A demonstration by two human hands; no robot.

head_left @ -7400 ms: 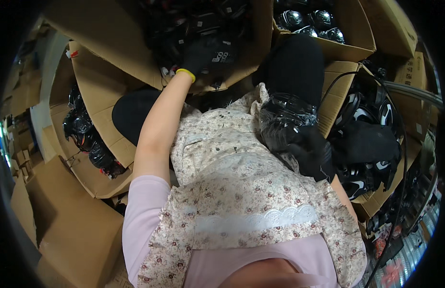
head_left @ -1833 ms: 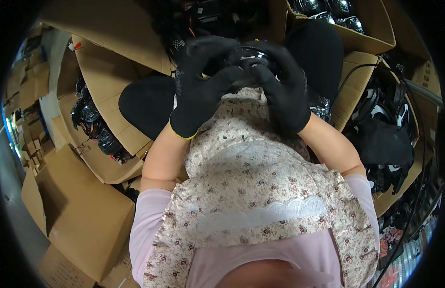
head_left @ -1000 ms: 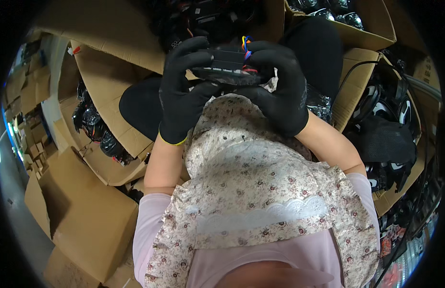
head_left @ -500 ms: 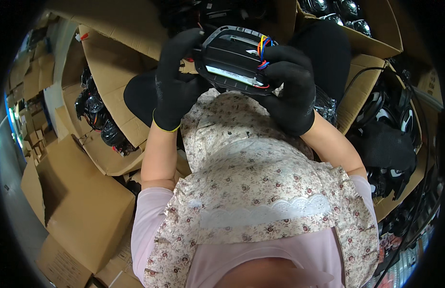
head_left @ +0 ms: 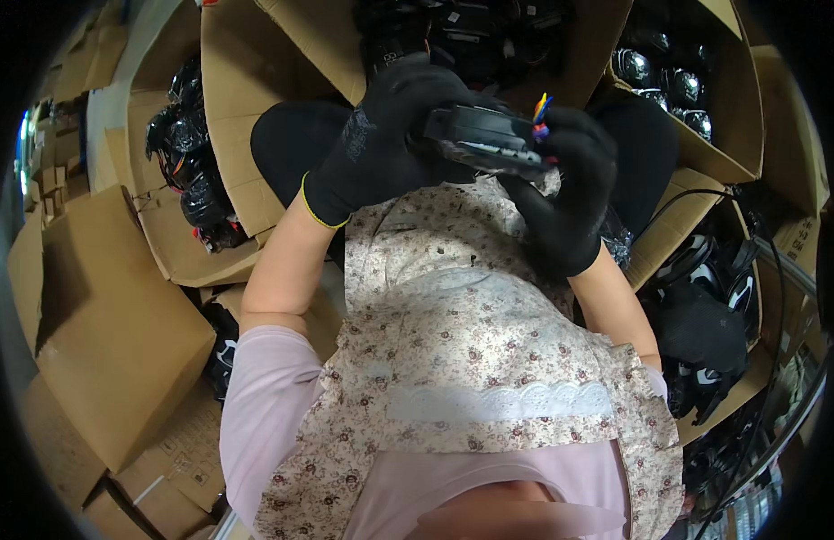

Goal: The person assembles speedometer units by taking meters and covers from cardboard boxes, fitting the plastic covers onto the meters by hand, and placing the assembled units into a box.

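Both of my hands wear black gloves and hold one black plastic housing point(head_left: 489, 139) between them, above my lap. The housing is tilted nearly edge-on and blurred. A light strip shows along its near side. A bundle of yellow, blue and red wires point(head_left: 541, 117) sticks up at its right end. My left hand point(head_left: 394, 126) is closed round the left end, its fingers over the far side. My right hand point(head_left: 565, 193) grips the right end beside the wires. Its thumb is at the near edge, and its fingers bend over behind.
An open carton point(head_left: 241, 135) at the left stands by bagged black parts point(head_left: 196, 135). Ahead, a box holds dark parts point(head_left: 462, 27). At the far right, a carton point(head_left: 736, 117) holds shiny wrapped pieces. Black-and-white parts point(head_left: 705, 261) and a cable point(head_left: 777, 297) lie at right.
The housing has tipped from showing its open face to nearly edge-on. My left hand has moved right and wrapped over it, while the right hand has shifted slightly right and down.
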